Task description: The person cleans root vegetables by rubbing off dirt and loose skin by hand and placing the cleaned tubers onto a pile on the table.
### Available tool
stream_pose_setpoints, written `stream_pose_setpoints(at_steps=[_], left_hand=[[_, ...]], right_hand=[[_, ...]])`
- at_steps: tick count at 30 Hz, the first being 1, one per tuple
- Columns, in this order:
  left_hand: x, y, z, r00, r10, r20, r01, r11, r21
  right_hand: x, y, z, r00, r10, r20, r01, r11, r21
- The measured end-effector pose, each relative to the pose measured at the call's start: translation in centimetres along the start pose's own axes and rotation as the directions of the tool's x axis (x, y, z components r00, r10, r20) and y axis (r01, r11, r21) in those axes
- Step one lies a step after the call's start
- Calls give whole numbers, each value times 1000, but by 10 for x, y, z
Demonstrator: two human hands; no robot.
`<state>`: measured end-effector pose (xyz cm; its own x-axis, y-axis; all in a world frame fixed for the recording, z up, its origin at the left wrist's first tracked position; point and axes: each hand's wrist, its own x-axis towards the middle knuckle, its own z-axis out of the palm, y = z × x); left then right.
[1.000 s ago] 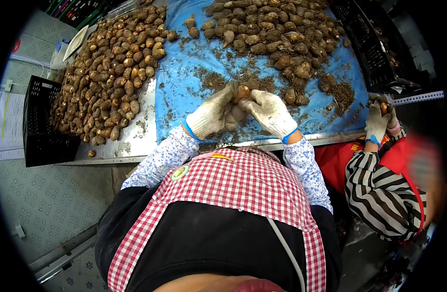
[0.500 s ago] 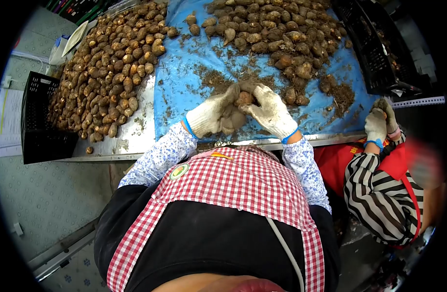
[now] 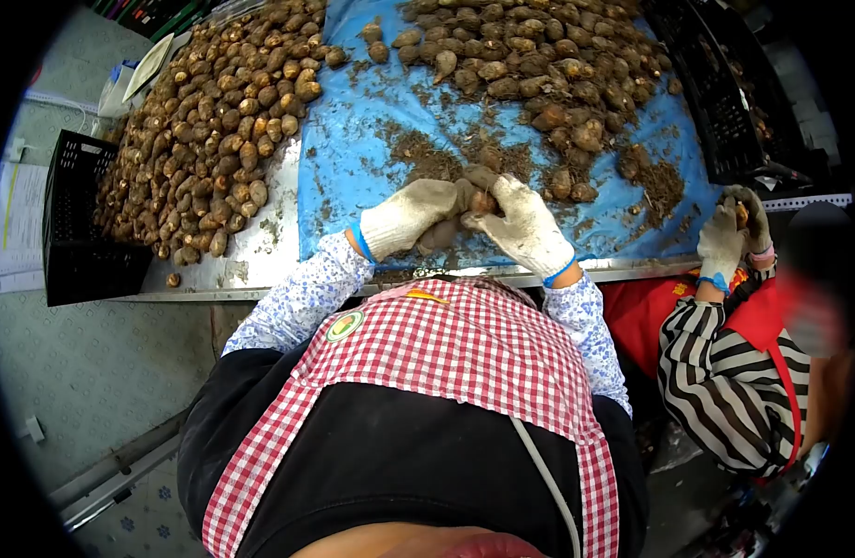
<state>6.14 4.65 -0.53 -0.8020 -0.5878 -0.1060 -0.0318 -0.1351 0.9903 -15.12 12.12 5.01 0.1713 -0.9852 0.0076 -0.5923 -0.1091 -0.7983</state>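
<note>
Both my hands wear dirty white knit gloves and meet over the blue sheet (image 3: 339, 200). A small brown taro (image 3: 482, 203) shows between their fingers. My left hand (image 3: 411, 216) closes round its left side, its fingers curled and partly hidden. From the right, my right hand (image 3: 524, 223) grips the same taro with thumb and fingers. Loose soil and root fibres (image 3: 427, 158) lie just beyond my hands. Farther off is a heap of hairy, soil-covered taros (image 3: 539, 56).
Cleaner taros (image 3: 213, 139) are piled on the metal table (image 3: 274, 214) at left, beside a black crate (image 3: 79, 223). Another black crate (image 3: 725, 102) stands at right. A co-worker's gloved hands (image 3: 725, 237) hold something brown near the table's edge.
My left hand has turned and its fingers have closed further round the taro. My right hand stays on it, its fingers drawn in more. The co-worker's hands have shifted slightly.
</note>
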Motion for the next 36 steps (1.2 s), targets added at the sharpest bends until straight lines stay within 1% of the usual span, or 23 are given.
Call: stream_pose_setpoints(at_steps=[1, 3, 5, 7, 8, 9, 12, 14, 15, 16, 18, 20, 22, 23, 25, 26, 27, 28, 29, 31, 32, 35, 36], left_hand=[[5, -20, -6, 966, 257, 36, -256, 922, 292], [6, -28, -5, 912, 410, -6, -362, 812, 457], [6, 2, 4, 964, 113, -239, -36, 952, 304], [14, 47, 10, 867, -321, -382, 394, 910, 129], [15, 37, 10, 902, -82, -423, 248, 902, 354], [16, 32, 11, 900, 162, -404, 108, 816, 568], [13, 64, 29, 913, -67, -403, 218, 914, 342], [6, 70, 46, 939, 99, -328, 66, 888, 456], [5, 71, 51, 942, 179, -285, -11, 862, 507], [8, 70, 52, 934, 151, -323, 92, 773, 628], [12, 68, 51, 923, 110, -368, 122, 824, 553], [17, 64, 46, 907, 52, -417, 203, 814, 544], [24, 62, 51, 839, 124, -530, 181, 855, 487], [28, 61, 53, 799, 158, -581, 162, 873, 461], [35, 56, 36, 791, -27, -611, 307, 882, 358], [40, 51, 27, 759, 17, -651, 282, 893, 352], [43, 37, 17, 726, 58, -686, 257, 901, 349], [39, 31, 11, 719, 299, -627, 116, 839, 532], [37, 26, 6, 768, 289, -571, 87, 837, 540], [32, 28, 2, 846, 269, -461, 33, 836, 548], [26, 44, 9, 908, 94, -408, 84, 914, 397], [9, 52, 21, 978, -27, -206, 84, 959, 272], [6, 47, 27, 961, -102, -256, 134, 985, 111]], right_hand=[[-1, 1, 0, 997, 79, 1, -78, 982, 171], [-8, 14, -1, 984, 170, 58, -176, 842, 511], [-12, 21, 6, 989, 143, -32, -110, 866, 488], [-14, 16, 8, 990, 132, -39, -89, 827, 555], [-14, 14, 9, 991, 125, -46, -74, 805, 588], [-14, 16, 10, 990, 129, -52, -78, 824, 562], [-12, 24, 17, 989, 101, -105, -42, 889, 455], [-11, 20, 18, 986, 28, -166, 32, 938, 346], [-11, 15, 18, 989, 91, -120, -57, 963, 264], [-10, 4, 15, 984, 158, -80, -142, 974, 177], [-8, -12, 6, 965, 262, -23, -261, 964, 53], [-8, -2, 11, 984, 135, -118, -131, 990, 43], [-7, 1, 12, 983, 90, -158, -84, 995, 45], [-7, 3, 15, 985, 117, -130, -86, 970, 226], [-12, 9, 22, 986, 153, -60, -94, 825, 558], [-11, 3, 21, 986, 147, -80, -105, 914, 391], [-12, 2, 21, 981, 181, -73, -124, 865, 486], [-13, 1, 22, 974, 217, -61, -143, 802, 579], [-14, 1, 22, 968, 247, -42, -158, 731, 664], [-13, 25, 33, 974, 165, -153, -51, 825, 562], [-12, 26, 36, 972, 142, -185, -15, 829, 558], [-9, 14, 34, 975, 136, -178, 14, 756, 654], [-9, 13, 34, 974, 145, -174, 18, 715, 699]])
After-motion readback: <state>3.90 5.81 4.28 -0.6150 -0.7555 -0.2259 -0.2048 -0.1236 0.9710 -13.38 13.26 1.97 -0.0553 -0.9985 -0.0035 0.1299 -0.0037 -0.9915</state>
